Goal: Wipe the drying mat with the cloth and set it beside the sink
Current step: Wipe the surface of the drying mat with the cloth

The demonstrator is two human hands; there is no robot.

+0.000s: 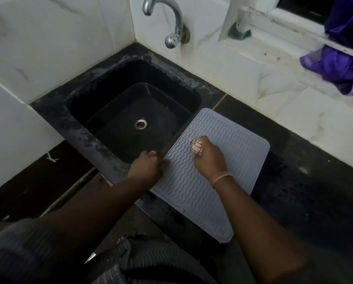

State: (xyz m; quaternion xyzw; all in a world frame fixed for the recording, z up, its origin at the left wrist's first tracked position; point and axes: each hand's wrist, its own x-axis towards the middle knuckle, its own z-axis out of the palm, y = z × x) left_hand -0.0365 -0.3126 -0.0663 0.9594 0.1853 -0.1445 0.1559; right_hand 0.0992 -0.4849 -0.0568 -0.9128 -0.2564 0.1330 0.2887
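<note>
While our left hand [149,166] is pinching the edge of the wavy grey rubber drying mat [212,177], our right hand [209,156] is squeezing the crumpled pink cloth [196,146] on it; wiping seems only part done.

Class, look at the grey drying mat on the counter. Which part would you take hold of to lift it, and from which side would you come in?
Probably pinch the drying mat at its near corner, coming from the front. It is thin and lies flat, and that corner seems to overhang the counter edge, so fingers can get under it. The left hand already rests on the edge by the sink; the right hand holds the cloth.
</note>
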